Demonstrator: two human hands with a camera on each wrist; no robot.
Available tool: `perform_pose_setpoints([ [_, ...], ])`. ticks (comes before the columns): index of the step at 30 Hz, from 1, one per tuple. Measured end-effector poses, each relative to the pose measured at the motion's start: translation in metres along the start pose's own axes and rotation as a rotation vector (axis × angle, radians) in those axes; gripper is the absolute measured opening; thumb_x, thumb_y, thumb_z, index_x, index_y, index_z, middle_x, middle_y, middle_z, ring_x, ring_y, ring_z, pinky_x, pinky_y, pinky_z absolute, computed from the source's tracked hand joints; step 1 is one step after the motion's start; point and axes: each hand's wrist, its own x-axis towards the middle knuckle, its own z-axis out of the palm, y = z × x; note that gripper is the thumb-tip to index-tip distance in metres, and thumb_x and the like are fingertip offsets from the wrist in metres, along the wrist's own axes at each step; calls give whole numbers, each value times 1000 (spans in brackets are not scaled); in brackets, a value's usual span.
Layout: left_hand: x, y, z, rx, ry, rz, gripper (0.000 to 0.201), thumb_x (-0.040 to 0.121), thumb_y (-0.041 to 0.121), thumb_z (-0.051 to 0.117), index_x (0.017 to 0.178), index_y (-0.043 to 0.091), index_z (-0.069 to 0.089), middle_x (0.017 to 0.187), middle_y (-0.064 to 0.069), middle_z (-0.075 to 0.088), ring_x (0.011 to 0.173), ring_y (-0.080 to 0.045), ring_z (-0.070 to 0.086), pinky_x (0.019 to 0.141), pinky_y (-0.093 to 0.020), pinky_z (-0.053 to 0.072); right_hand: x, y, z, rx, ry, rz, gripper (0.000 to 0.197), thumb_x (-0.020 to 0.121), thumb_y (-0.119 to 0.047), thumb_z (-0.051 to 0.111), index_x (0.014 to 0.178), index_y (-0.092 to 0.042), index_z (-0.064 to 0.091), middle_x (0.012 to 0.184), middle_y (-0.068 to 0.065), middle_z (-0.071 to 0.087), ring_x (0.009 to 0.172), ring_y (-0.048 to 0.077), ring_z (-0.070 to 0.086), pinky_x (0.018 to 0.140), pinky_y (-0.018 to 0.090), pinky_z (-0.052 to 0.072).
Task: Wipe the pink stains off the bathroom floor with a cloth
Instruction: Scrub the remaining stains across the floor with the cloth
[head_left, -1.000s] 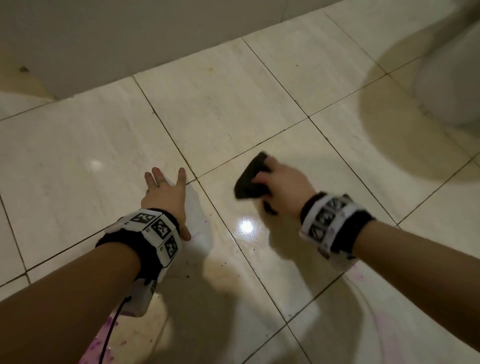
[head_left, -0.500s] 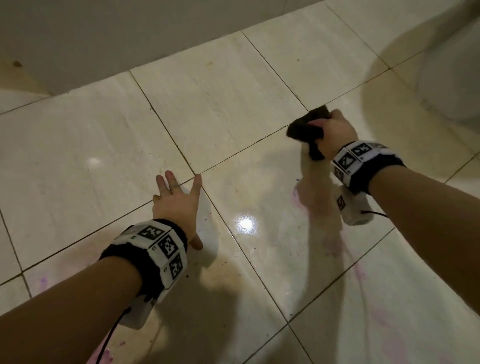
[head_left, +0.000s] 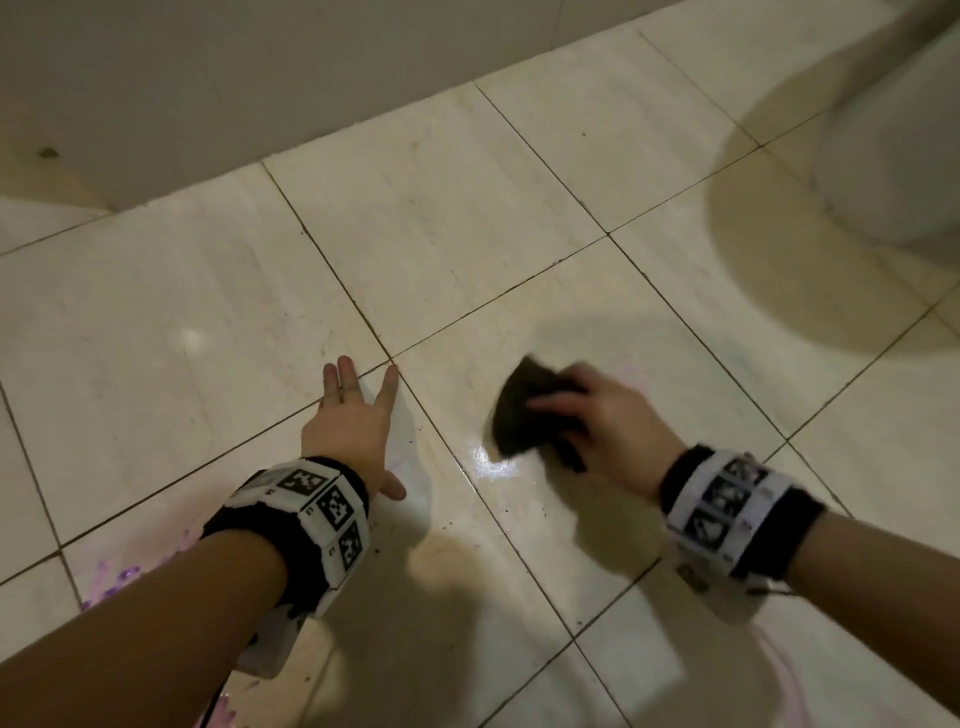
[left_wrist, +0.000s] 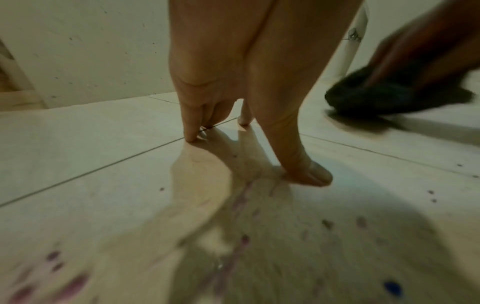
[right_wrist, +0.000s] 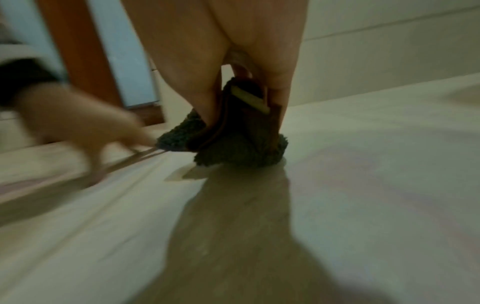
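at the far left, pink stains (head_left: 124, 577) dotted the floor (head_left: 156, 322) beside the left forearm, and the left wrist view showed more pink and purple spots (left_wrist: 67, 288) on the tile under that wrist, with a faint pink streak (left_wrist: 241, 201) running up toward the thumb. the left hand (head_left: 353, 426) was released, fingers spread and straight, its fingertips (left_wrist: 191, 137) and thumb pressed on the floor close to a crossing of grout lines (head_left: 390, 359); it held nothing. just right of it lay a bright wet glint (head_left: 493, 465) on the tile. next came the cloth (head_left: 524, 410), dark and fuzzy, bunched and touching the floor on the tile right of the left hand. the right hand (head_left: 608, 421) was grasping it, fingers curled over the top and thumb at the side, and it looked blurred in the head view. the right wrist view showed the cloth (right_wrist: 233, 139) squeezed between thumb and fingers, a pale tag (right_wrist: 249, 99) on its brown edge, its bottom against the floor. a pale pink smear (head_left: 634, 376) showed on the tile just past the right hand, and another faint pink trace (head_left: 779, 670) lay near the right forearm. at the far right stood a white toilet base (head_left: 893, 171), well apart from the cloth, with a shadow (head_left: 810, 249) around it.
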Motion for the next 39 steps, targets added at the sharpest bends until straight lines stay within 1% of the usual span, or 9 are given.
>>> perform_pose_setpoints([
  [6,-1,0,1,-12,15,6,129,67,46,80,148,21,-18,151,-24,-23,143,-35,-17,111,-40,28,37,68,-32,-91,103,475,46,90,-10,52,135,-20,49,128,13,41,114,34,46,97,34,37],
  [12,-3,2,-1,-6,25,-1,130,66,43,81,148,20,-17,152,-24,-21,143,-35,-16,110,-41,31,-10,-10,8,22,14,132,45,86,-16,57,130,-20,54,128,11,45,112,29,47,92,31,42],
  [17,-2,1,0,-11,37,-5,130,66,44,82,148,21,-17,152,-22,-21,143,-35,-17,109,-42,32,-51,-58,45,21,-178,-244,58,49,-5,84,104,-18,70,95,8,60,70,24,59,50,26,53],
  [19,-2,0,1,-13,36,-4,130,66,44,81,148,22,-17,152,-22,-22,143,-34,-17,109,-42,33,-52,-60,41,79,-221,-242,56,55,-5,82,108,-18,69,98,9,60,74,25,60,54,26,54],
  [22,-1,0,2,-17,34,-3,130,66,44,81,148,22,-17,152,-22,-22,143,-34,-18,109,-42,33,-29,-34,18,120,-64,-84,47,83,-12,62,129,-21,55,127,8,49,111,26,51,90,26,44],
  [26,0,-1,2,-15,34,-9,130,66,45,81,148,23,-17,152,-21,-23,143,-33,-19,108,-42,33,22,48,-27,-35,232,351,46,85,-11,58,129,-24,56,136,10,42,122,29,40,98,32,36],
  [30,2,-1,2,-5,26,-14,131,65,45,82,148,23,-18,152,-22,-24,143,-34,-18,109,-42,33,29,87,-36,-139,84,582,49,87,-7,53,134,-22,50,130,12,41,115,33,44,94,37,40],
  [35,2,1,1,0,30,-21,133,64,44,83,148,22,-18,152,-22,-23,143,-34,-18,109,-42,33,-17,18,2,-48,174,238,36,75,-21,57,108,-12,67,110,18,58,88,38,61,74,37,52],
  [39,2,1,1,-1,31,-21,133,63,45,83,148,23,-17,152,-21,-22,143,-34,-17,108,-43,33,-63,-41,42,-40,-42,-41,49,46,-16,85,93,-17,71,93,12,64,64,27,63,42,29,52],
])
